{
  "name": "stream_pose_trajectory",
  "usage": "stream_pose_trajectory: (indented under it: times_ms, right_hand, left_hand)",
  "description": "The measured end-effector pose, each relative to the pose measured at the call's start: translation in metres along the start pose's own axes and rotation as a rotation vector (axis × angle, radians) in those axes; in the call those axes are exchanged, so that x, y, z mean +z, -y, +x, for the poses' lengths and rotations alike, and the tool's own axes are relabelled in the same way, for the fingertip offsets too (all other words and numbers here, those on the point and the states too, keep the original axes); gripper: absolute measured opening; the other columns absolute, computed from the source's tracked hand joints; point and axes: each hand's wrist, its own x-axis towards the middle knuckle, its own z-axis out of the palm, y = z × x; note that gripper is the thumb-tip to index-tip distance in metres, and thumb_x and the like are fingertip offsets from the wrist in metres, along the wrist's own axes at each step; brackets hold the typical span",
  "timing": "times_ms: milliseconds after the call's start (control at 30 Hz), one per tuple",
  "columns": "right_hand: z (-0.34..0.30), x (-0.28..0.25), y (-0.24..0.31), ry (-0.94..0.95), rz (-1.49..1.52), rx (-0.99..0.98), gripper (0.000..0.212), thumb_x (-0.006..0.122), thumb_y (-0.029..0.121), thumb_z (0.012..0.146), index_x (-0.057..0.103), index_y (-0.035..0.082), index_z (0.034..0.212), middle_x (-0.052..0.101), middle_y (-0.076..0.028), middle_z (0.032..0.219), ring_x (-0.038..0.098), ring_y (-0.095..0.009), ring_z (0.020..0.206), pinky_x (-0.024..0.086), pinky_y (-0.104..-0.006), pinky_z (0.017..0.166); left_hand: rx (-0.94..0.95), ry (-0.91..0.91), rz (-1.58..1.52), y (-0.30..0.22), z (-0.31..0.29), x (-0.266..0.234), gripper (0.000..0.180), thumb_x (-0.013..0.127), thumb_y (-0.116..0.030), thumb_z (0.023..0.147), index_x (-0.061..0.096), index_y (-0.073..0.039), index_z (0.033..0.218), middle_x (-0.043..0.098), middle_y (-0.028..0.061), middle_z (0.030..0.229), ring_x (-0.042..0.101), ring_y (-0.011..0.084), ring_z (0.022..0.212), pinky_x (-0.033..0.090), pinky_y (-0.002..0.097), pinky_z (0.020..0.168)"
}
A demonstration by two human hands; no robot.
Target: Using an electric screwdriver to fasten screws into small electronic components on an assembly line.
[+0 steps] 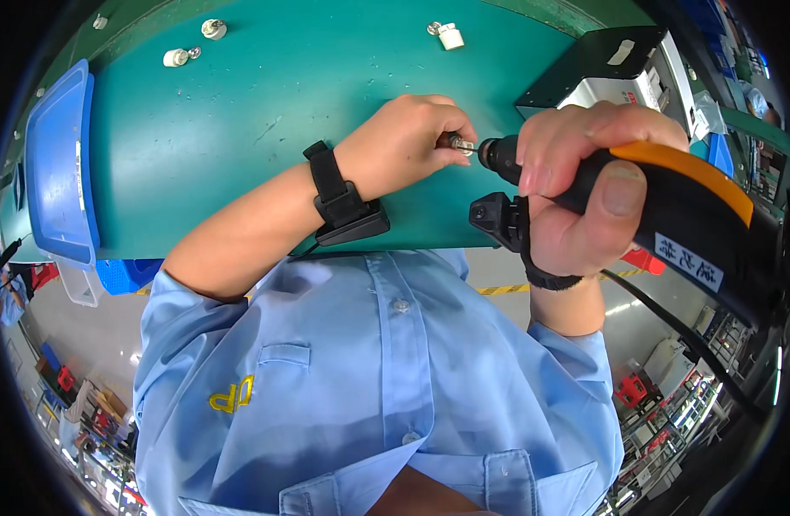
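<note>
My right hand [584, 176] is wrapped round a black and orange electric screwdriver [696, 193], held almost level with its nose to the left. The thin bit reaches a small metal and whitish part [465, 147], which my left hand [416, 138] pinches between thumb and fingers. Most of that part hides behind my fingertips, so I cannot tell its exact kind. Both hands are just above the green table mat [240, 198]. Each wrist wears a black strap with a small device.
A blue plastic tray [64, 163] stands at the left edge. Small white capped parts [176, 58] lie at the far left, and another white part [450, 36] lies at the far middle. To the right is a black and white box [597, 69]. A dark cable [683, 331] hangs at lower right.
</note>
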Motion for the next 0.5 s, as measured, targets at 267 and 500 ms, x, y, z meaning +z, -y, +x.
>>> stream_pose_trajectory:
  times_ms: [267, 500]
  right_hand:
    - [0.004, -0.06, 0.014, 0.069, 0.54, -0.182, 0.046, 0.046, 0.047, 0.093, 0.051, 0.007, 0.116, 0.046, -0.002, 0.062, 0.046, -0.014, 0.05, 0.036, -0.0278, 0.05]
    - [-0.005, -0.11, 0.029, -0.337, 0.196, -0.158, 0.044, 0.043, 0.047, 0.094, 0.056, 0.009, 0.11, 0.045, -0.001, 0.063, 0.042, -0.012, 0.052, 0.033, -0.0291, 0.055]
  left_hand:
    - [-0.067, -0.007, -0.005, 0.0, 0.001, 0.006, 0.019, 0.073, -0.001, 0.075, 0.064, -0.001, 0.091, 0.063, 0.0107, 0.083, 0.063, 0.0211, 0.067, 0.051, 0.0312, 0.06]
    - [-0.107, 0.044, -0.011, -0.005, -0.003, 0.001, 0.02, 0.071, 0.002, 0.076, 0.063, -0.002, 0.094, 0.061, 0.0078, 0.084, 0.062, 0.0157, 0.068, 0.051, 0.0275, 0.06]
